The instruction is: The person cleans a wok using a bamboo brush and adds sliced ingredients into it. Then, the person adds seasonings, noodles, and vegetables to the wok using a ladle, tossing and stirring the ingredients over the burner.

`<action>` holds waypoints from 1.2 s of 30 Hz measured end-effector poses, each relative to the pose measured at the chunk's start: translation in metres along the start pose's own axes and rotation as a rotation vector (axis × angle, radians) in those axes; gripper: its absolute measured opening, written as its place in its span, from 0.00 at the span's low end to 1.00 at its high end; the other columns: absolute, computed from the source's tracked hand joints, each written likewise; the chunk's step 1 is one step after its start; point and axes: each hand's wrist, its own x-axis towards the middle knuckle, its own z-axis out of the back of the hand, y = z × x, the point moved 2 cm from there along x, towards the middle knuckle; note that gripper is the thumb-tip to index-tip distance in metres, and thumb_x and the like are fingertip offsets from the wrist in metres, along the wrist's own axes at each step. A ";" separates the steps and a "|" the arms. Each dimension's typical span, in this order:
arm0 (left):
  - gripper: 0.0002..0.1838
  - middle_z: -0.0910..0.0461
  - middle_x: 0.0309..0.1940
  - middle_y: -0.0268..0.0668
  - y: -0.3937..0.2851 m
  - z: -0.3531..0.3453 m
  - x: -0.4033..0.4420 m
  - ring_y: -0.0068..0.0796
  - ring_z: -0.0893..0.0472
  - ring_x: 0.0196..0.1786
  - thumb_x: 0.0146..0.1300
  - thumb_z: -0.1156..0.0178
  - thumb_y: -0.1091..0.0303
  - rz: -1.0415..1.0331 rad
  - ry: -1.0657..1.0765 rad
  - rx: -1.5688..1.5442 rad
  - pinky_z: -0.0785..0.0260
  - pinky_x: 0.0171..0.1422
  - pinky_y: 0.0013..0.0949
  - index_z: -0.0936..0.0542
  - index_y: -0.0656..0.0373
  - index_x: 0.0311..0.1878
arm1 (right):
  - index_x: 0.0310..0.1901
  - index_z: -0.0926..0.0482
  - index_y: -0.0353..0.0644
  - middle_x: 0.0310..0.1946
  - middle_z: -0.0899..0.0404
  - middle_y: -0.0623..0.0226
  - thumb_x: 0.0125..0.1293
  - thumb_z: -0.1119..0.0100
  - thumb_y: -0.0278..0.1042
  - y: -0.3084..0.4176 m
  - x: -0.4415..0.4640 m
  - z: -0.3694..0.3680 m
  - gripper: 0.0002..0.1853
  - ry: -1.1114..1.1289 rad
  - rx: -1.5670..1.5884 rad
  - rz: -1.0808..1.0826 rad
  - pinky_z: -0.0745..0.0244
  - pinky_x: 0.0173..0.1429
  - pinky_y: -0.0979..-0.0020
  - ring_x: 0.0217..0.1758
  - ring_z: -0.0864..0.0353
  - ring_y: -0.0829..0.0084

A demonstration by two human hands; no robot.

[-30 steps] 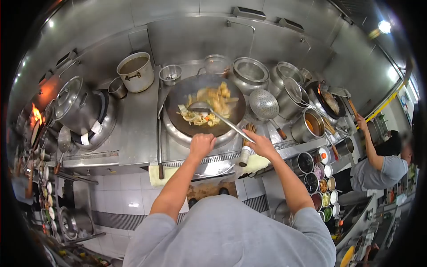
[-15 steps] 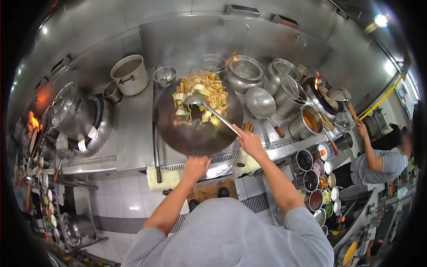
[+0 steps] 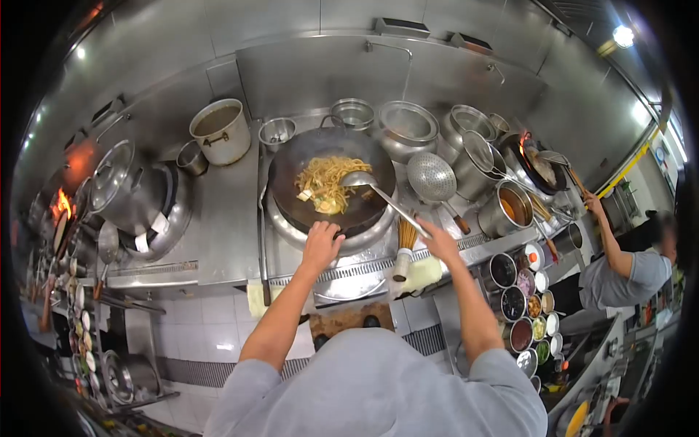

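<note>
A dark wok sits over the round burner ring in front of me. Fried noodles lie in its middle, with paler pieces at their near side. My left hand is closed at the wok's near edge; the exact hold is partly hidden by the fingers. In my right hand is the handle of a metal ladle, whose bowl rests against the right side of the noodles.
A perforated strainer and a bamboo brush lie right of the wok. A large pot stands back left. Seasoning tins line the right side. Another person works at a flaming wok there.
The wok has tipped back down onto the burner, and the noodles have dropped from the far side to its middle. The ladle has moved right and slightly nearer, along with my right hand.
</note>
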 end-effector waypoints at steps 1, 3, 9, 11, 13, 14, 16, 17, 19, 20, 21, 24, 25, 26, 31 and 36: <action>0.11 0.22 0.34 0.40 0.003 0.003 0.001 0.44 0.25 0.46 0.62 0.36 0.60 -0.005 -0.015 -0.009 0.33 0.50 0.46 0.21 0.57 0.36 | 0.72 0.34 0.68 0.43 0.15 0.57 0.66 0.37 0.40 -0.019 -0.011 -0.039 0.33 -0.084 0.154 0.062 0.22 0.46 0.57 0.44 0.15 0.55; 0.11 0.21 0.33 0.40 0.021 -0.016 0.007 0.45 0.25 0.45 0.63 0.37 0.59 -0.008 0.035 0.059 0.33 0.51 0.46 0.20 0.57 0.36 | 0.74 0.37 0.67 0.36 0.17 0.62 0.69 0.39 0.39 -0.034 -0.043 -0.088 0.33 -0.068 0.432 -0.009 0.23 0.40 0.64 0.35 0.18 0.66; 0.18 0.16 0.26 0.44 0.006 -0.025 0.011 0.45 0.17 0.34 0.64 0.40 0.53 0.057 0.298 0.124 0.31 0.47 0.47 0.19 0.57 0.25 | 0.74 0.35 0.60 0.45 0.26 0.66 0.71 0.41 0.38 0.006 -0.069 -0.054 0.31 0.260 0.586 -0.117 0.32 0.44 0.72 0.40 0.28 0.75; 0.19 0.17 0.25 0.45 0.008 -0.022 0.013 0.46 0.17 0.33 0.64 0.40 0.52 -0.028 0.170 0.183 0.30 0.46 0.48 0.19 0.57 0.25 | 0.74 0.35 0.59 0.57 0.22 0.58 0.70 0.40 0.41 0.017 -0.053 -0.026 0.31 0.413 0.486 -0.096 0.28 0.53 0.69 0.48 0.22 0.70; 0.19 0.17 0.25 0.45 0.024 -0.041 0.005 0.46 0.17 0.33 0.64 0.39 0.52 -0.015 0.204 0.155 0.30 0.44 0.48 0.19 0.56 0.25 | 0.75 0.38 0.66 0.42 0.18 0.60 0.71 0.42 0.44 0.027 -0.032 -0.005 0.31 0.543 0.369 -0.074 0.25 0.31 0.70 0.29 0.22 0.73; 0.19 0.17 0.25 0.45 0.017 -0.034 0.002 0.46 0.17 0.33 0.64 0.39 0.52 -0.019 0.210 0.151 0.30 0.44 0.48 0.19 0.56 0.25 | 0.75 0.38 0.66 0.36 0.19 0.62 0.71 0.43 0.45 0.056 -0.023 0.029 0.32 0.613 0.304 -0.127 0.27 0.25 0.71 0.25 0.25 0.75; 0.19 0.19 0.23 0.43 -0.004 -0.006 0.015 0.47 0.19 0.32 0.63 0.38 0.53 0.063 0.307 0.109 0.31 0.40 0.48 0.21 0.56 0.23 | 0.75 0.38 0.66 0.35 0.19 0.63 0.71 0.44 0.46 0.053 -0.001 0.045 0.32 0.588 0.251 -0.080 0.27 0.25 0.70 0.25 0.25 0.75; 0.18 0.19 0.22 0.43 -0.012 0.001 0.015 0.46 0.19 0.31 0.62 0.37 0.53 0.015 0.236 0.110 0.31 0.40 0.48 0.21 0.56 0.23 | 0.75 0.38 0.66 0.35 0.19 0.64 0.71 0.44 0.47 0.053 0.008 0.048 0.31 0.579 0.204 -0.033 0.27 0.25 0.70 0.25 0.25 0.74; 0.17 0.19 0.22 0.43 -0.017 -0.001 0.006 0.45 0.19 0.31 0.62 0.37 0.54 -0.006 0.198 0.127 0.30 0.40 0.48 0.21 0.55 0.23 | 0.75 0.39 0.66 0.36 0.20 0.64 0.72 0.47 0.45 0.045 0.022 0.044 0.31 0.597 0.192 -0.086 0.26 0.31 0.68 0.27 0.25 0.73; 0.17 0.20 0.21 0.43 -0.018 -0.001 0.001 0.44 0.19 0.31 0.62 0.37 0.55 -0.020 0.132 0.140 0.30 0.41 0.48 0.21 0.55 0.22 | 0.76 0.40 0.65 0.33 0.22 0.66 0.73 0.48 0.43 0.027 0.032 0.023 0.30 0.581 0.179 -0.075 0.25 0.37 0.67 0.29 0.26 0.74; 0.16 0.21 0.20 0.42 -0.016 -0.006 -0.006 0.43 0.20 0.29 0.61 0.36 0.56 -0.047 0.060 0.127 0.31 0.38 0.47 0.22 0.55 0.22 | 0.75 0.39 0.67 0.35 0.17 0.58 0.73 0.47 0.44 0.025 0.033 0.013 0.30 0.471 0.179 -0.022 0.25 0.43 0.60 0.32 0.19 0.64; 0.15 0.22 0.20 0.41 -0.021 -0.009 -0.049 0.43 0.21 0.28 0.60 0.35 0.57 -0.086 0.142 0.224 0.32 0.36 0.46 0.22 0.55 0.23 | 0.72 0.35 0.70 0.40 0.15 0.51 0.71 0.45 0.47 0.023 0.031 -0.009 0.28 0.165 -0.063 0.117 0.22 0.48 0.53 0.42 0.16 0.48; 0.15 0.22 0.20 0.41 -0.037 0.005 -0.073 0.42 0.22 0.27 0.60 0.35 0.57 -0.088 0.153 0.205 0.32 0.36 0.45 0.23 0.54 0.23 | 0.71 0.34 0.71 0.42 0.17 0.46 0.71 0.43 0.47 0.046 0.020 0.009 0.28 0.147 -0.103 0.069 0.25 0.49 0.47 0.46 0.19 0.41; 0.16 0.23 0.19 0.40 -0.049 0.021 -0.086 0.42 0.22 0.27 0.60 0.35 0.56 -0.098 0.170 0.189 0.32 0.35 0.45 0.24 0.54 0.22 | 0.71 0.34 0.71 0.42 0.17 0.46 0.71 0.43 0.47 0.051 0.012 0.021 0.28 0.131 -0.098 0.064 0.25 0.49 0.47 0.46 0.19 0.41; 0.16 0.22 0.19 0.40 -0.037 -0.007 -0.026 0.43 0.21 0.27 0.61 0.36 0.56 -0.070 0.074 0.199 0.31 0.36 0.44 0.23 0.54 0.22 | 0.71 0.33 0.69 0.42 0.17 0.46 0.69 0.40 0.46 0.035 -0.037 -0.039 0.29 0.146 0.160 -0.100 0.25 0.48 0.52 0.44 0.18 0.43; 0.13 0.18 0.27 0.40 0.004 -0.035 0.012 0.43 0.20 0.38 0.61 0.36 0.56 0.043 0.187 0.153 0.31 0.48 0.46 0.19 0.56 0.30 | 0.71 0.33 0.69 0.38 0.17 0.46 0.67 0.37 0.46 0.005 -0.053 -0.092 0.31 -0.041 0.359 -0.059 0.24 0.46 0.55 0.41 0.18 0.43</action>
